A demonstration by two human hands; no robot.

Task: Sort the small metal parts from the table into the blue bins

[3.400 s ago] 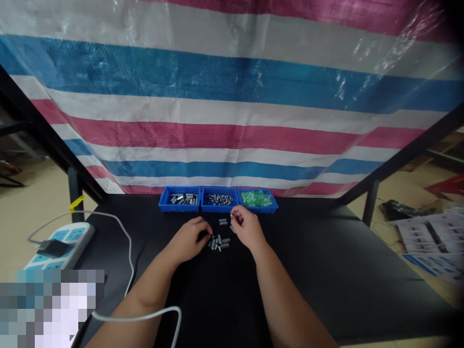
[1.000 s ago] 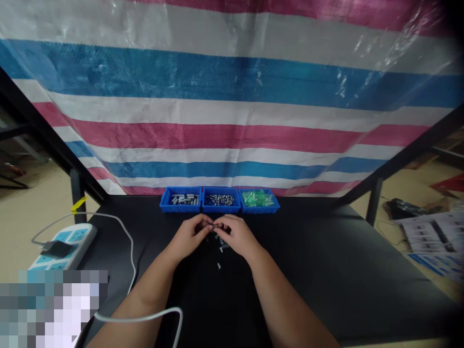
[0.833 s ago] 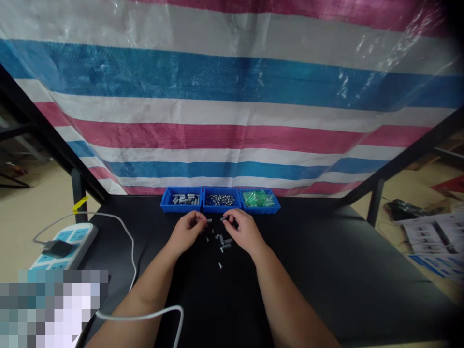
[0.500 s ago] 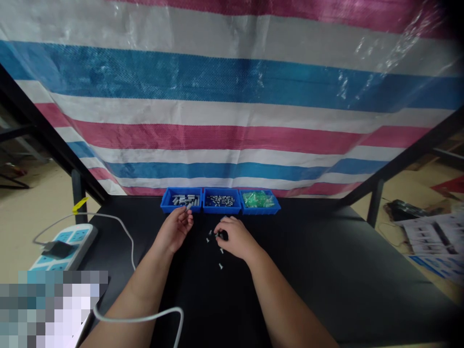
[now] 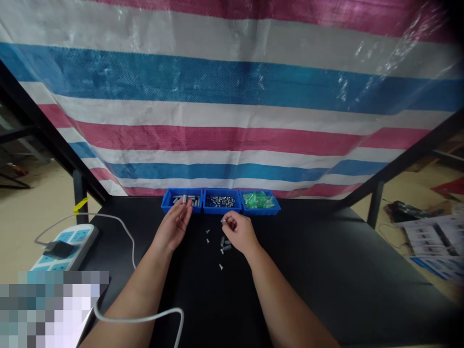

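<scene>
My left hand (image 5: 174, 227) pinches a small silver metal cylinder (image 5: 184, 198) at its fingertips, held upright just before the left blue bin (image 5: 166, 209). To its right, my right hand (image 5: 239, 232) is closed in a pinch on a small screw (image 5: 223, 221), whose shiny end shows at the fingertips. Below that hand lie a few dark grey cylinders (image 5: 226, 248), close together on the black table. Several loose screws lie between and below the hands, among them a screw (image 5: 208, 240) and a nearer screw (image 5: 221, 266).
Many screws fill the middle blue bin (image 5: 222, 210); the right blue bin (image 5: 259, 211) holds green plastic-wrapped pieces. A striped sheet (image 5: 232, 111) hangs behind. On the left are a power strip (image 5: 81, 244), a white cable (image 5: 145, 319) and a blurred-out device (image 5: 54, 309).
My right hand has risen from the table with a screw in its fingertips, uncovering the dark cylinders. The left hand has turned its cylinder upright and shifted slightly left and up.
</scene>
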